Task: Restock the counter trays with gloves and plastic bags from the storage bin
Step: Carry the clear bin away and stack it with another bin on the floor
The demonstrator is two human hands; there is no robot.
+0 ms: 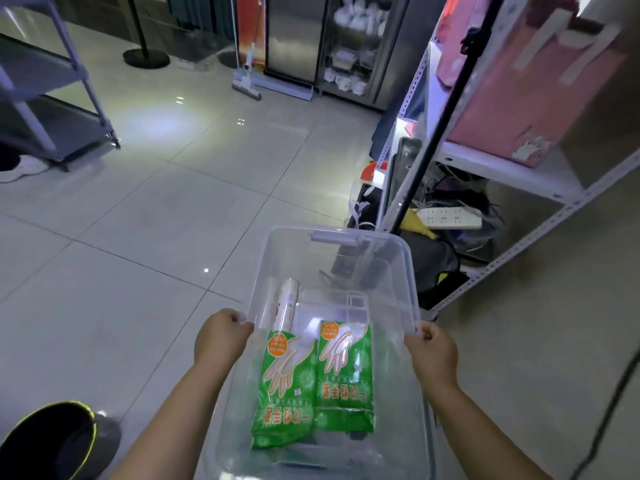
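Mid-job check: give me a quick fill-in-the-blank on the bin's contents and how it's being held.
The clear storage bin holds ____ green glove packets.
The roll of plastic bags lies along the bin's ____ wall.
The left hand and right hand each grip the bin's ____.
Missing words: two; left; rim.

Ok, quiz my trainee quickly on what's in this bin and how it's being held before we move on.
1. True or false: the left hand and right hand each grip a side rim of the clear bin.
2. How many green glove packs lie in the bin? A) one B) two C) four
3. Fill in: the roll of plastic bags lies toward the person's ____ side of the bin.
Key: 1 true; 2 B; 3 left.
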